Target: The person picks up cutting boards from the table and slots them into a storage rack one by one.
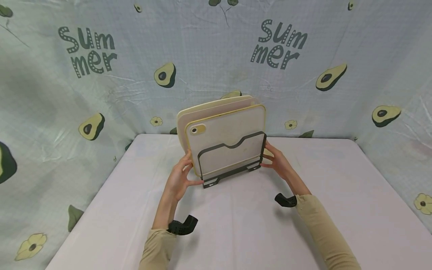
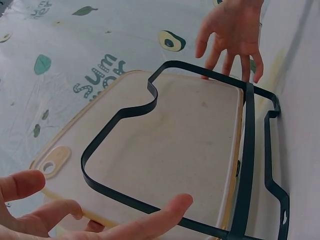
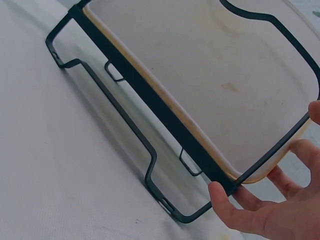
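Note:
A dark wire cutting board rack [image 1: 232, 172] stands at an angle on the table, with cutting boards upright in it. Its front cutting board [image 1: 233, 127] is pale with a yellow rim and a thumb hole in the upper left corner; paler boards [image 1: 209, 108] stand behind. My left hand [image 1: 177, 179] holds the rack's left side, thumb by the front foot and fingers along the side. At the lower right corner, my right hand [image 1: 277, 161] grips the rack; in the right wrist view its thumb [image 3: 222, 200] lies against the bottom bar, fingers behind the side wire.
The white table [image 1: 233, 232] runs up to a wall sheet [image 1: 209, 56] printed with avocados and the word summer, close behind the rack. Black wrist mounts [image 1: 183, 226] stick out from both sleeves.

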The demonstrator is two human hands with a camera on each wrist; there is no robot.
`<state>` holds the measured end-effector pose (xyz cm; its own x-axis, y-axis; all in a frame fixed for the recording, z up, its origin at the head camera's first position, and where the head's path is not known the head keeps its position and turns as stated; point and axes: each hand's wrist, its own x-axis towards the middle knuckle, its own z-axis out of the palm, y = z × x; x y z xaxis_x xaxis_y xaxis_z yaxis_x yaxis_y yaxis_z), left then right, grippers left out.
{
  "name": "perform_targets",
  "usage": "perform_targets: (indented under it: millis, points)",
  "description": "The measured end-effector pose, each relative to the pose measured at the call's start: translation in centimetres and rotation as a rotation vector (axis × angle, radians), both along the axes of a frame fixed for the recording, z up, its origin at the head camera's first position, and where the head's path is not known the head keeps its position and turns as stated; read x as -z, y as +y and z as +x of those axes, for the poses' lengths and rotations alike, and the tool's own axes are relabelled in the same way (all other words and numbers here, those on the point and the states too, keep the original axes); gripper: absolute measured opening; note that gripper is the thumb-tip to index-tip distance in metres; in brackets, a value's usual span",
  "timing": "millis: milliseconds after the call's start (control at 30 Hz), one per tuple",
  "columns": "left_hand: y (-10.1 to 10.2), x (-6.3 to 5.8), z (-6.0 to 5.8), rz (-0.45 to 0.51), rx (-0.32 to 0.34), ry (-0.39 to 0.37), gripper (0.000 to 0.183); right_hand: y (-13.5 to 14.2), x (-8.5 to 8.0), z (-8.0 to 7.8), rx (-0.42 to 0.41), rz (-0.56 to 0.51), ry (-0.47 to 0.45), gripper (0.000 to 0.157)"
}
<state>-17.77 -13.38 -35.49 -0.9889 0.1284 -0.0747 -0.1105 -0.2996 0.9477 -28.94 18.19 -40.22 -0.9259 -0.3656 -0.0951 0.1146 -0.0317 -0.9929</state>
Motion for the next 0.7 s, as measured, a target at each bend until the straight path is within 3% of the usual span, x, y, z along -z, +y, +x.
perform_targets:
  millis: [700]
  points:
    - [-0.11, 0.37, 0.32, -0.045, -0.064, -0.022, 0.05, 0.01, 0.35, 0.55, -0.045, 0.015, 0.003, 0.059]
